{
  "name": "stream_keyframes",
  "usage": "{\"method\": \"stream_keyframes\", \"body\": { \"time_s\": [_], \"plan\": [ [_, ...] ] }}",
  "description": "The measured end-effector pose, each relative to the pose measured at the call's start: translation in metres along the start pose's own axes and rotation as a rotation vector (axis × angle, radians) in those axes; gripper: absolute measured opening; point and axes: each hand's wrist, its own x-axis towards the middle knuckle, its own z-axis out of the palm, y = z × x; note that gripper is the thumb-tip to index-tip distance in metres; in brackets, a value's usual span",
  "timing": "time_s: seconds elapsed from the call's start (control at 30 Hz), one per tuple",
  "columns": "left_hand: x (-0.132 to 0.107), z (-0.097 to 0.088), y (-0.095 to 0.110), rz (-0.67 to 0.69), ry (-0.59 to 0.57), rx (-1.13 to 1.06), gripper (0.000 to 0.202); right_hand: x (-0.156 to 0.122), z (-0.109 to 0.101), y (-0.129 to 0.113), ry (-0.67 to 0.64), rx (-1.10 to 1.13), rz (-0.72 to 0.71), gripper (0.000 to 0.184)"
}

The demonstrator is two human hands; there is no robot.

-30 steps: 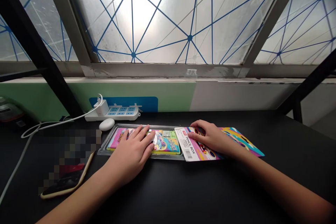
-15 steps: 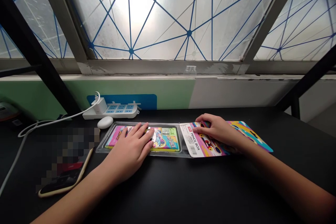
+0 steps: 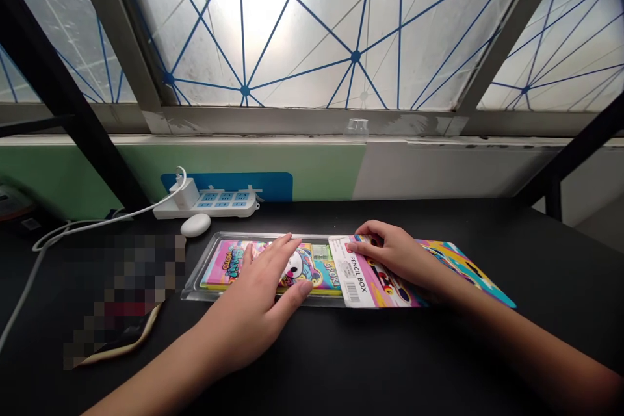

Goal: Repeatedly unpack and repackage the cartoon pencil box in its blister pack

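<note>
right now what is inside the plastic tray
A colourful case lies in the tray. The left hand hides part of its top. The printed card, under the right hand, overlaps the tray's right side; what it covers is hidden.

1 view: head-worn camera over near side of black desk [image 3: 380, 364], facing forward and down; close range, left hand [image 3: 263, 296] and right hand [image 3: 392, 253] below mid-frame, window [image 3: 312, 32] across the top, desk filling the bottom.

A colourful printed rectangular box [image 3: 314, 265], framed by a clear plastic tray [image 3: 194, 292], is partly covered by the spread left hand [image 3: 260, 299]; a multicoloured flat card [image 3: 364, 281] labelled PENCIL BOX, overlapping the tray, is touched by the right hand [image 3: 394, 252].
</note>
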Motion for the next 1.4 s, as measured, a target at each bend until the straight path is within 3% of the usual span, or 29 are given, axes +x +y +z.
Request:
{"method": "stream_keyframes", "body": {
  "time_s": [0.23, 0.37, 0.53, 0.67, 0.8, 0.93, 1.03, 1.23, 1.4],
  "plan": [
    [-0.006, -0.001, 0.004, -0.101, 0.05, -0.26, 0.064, -0.001, 0.001, -0.001, -0.003, -0.005, 0.005, 0.041],
    [-0.008, 0.002, 0.009, -0.057, 0.063, -0.456, 0.062, -0.003, 0.003, -0.006, 0.007, -0.037, 0.0, 0.041],
    [-0.006, -0.011, 0.013, -0.069, 0.041, -0.655, 0.049, 0.001, 0.002, -0.004, 0.002, -0.062, 0.005, 0.043],
    [0.004, -0.025, 0.002, -0.098, 0.282, -0.756, 0.037, 0.005, -0.007, 0.006, -0.05, -0.081, 0.009, 0.044],
    [0.015, -0.024, -0.019, -0.134, 0.521, -0.706, 0.032, 0.009, -0.026, 0.019, -0.16, -0.073, 0.031, 0.041],
    [0.021, -0.01, -0.034, -0.188, 0.547, -0.795, 0.034, 0.011, -0.044, 0.026, -0.306, -0.024, 0.06, 0.049],
    [0.021, 0.0, -0.036, -0.197, 0.543, -0.938, 0.037, 0.011, -0.05, 0.028, -0.333, -0.039, 0.064, 0.059],
    [0.022, 0.001, -0.03, -0.147, 0.645, -1.123, 0.044, 0.012, -0.035, 0.021, -0.226, -0.123, -0.035, 0.075],
    [0.025, -0.001, -0.028, -0.164, 0.665, -1.283, 0.048, 0.016, -0.002, -0.026, -0.216, -0.252, -0.144, 0.066]
  ]
}}
